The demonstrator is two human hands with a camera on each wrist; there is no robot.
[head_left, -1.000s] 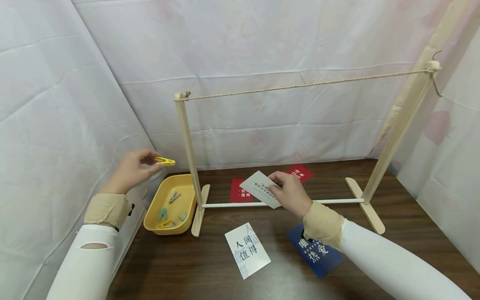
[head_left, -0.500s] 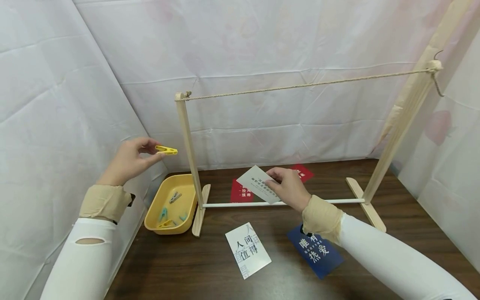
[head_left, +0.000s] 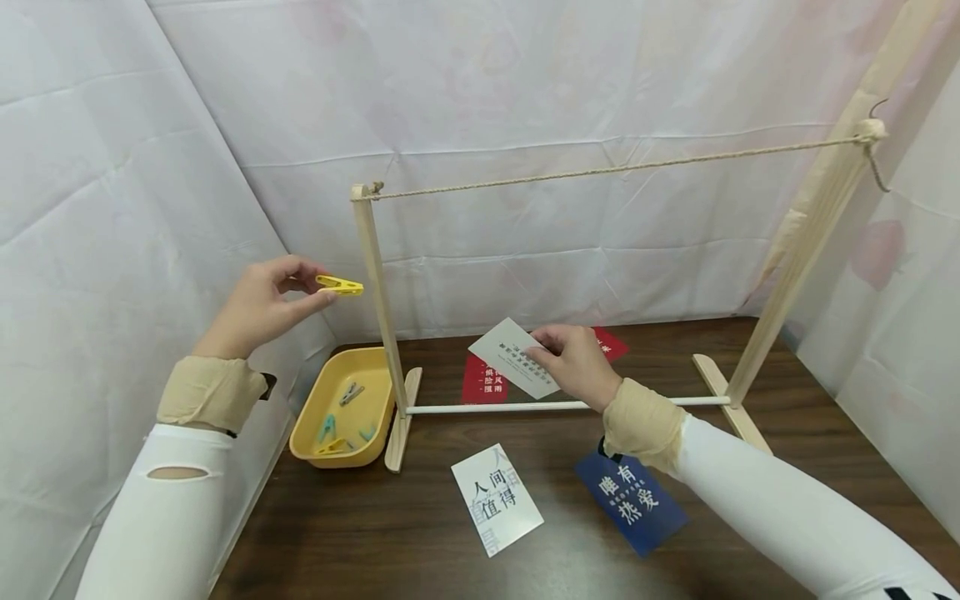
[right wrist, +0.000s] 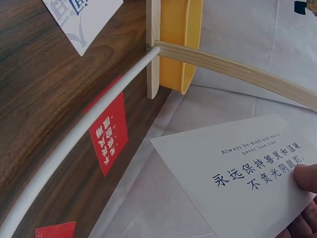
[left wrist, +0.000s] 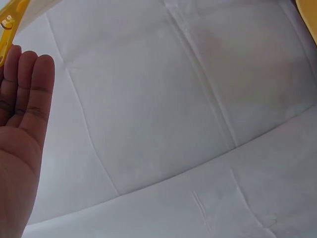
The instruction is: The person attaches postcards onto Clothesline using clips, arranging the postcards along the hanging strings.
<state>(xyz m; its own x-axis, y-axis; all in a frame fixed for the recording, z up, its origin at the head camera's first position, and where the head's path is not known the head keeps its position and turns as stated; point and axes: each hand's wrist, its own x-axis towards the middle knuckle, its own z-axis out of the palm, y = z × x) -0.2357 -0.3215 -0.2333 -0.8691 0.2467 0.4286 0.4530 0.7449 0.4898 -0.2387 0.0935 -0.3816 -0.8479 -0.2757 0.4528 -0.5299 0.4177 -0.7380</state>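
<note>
My left hand (head_left: 262, 302) pinches a yellow clothespin (head_left: 341, 286) between thumb and fingers, left of the wooden stand's left post. In the left wrist view only part of that clothespin (left wrist: 9, 25) shows at the top left corner. With thumb and fingers, my right hand (head_left: 576, 363) holds a white printed card (head_left: 513, 357) by one edge, above the white bar and below the rope. Lines of Chinese and English text are readable on this card (right wrist: 247, 173) in the right wrist view. A twine rope (head_left: 555, 177) runs between the tops of the stand's two posts.
A yellow basin (head_left: 303, 433) with several clothespins stands beside the stand's left foot. Two red cards (head_left: 480, 385) lie behind the white bar (head_left: 487, 408), one partly covered by my right hand. A white card (head_left: 497, 500) and a blue card (head_left: 630, 506) lie in front.
My left hand has risen with the yellow clothespin and shifted slightly right. The right hand has lifted the white card a little and moved it slightly left.
</note>
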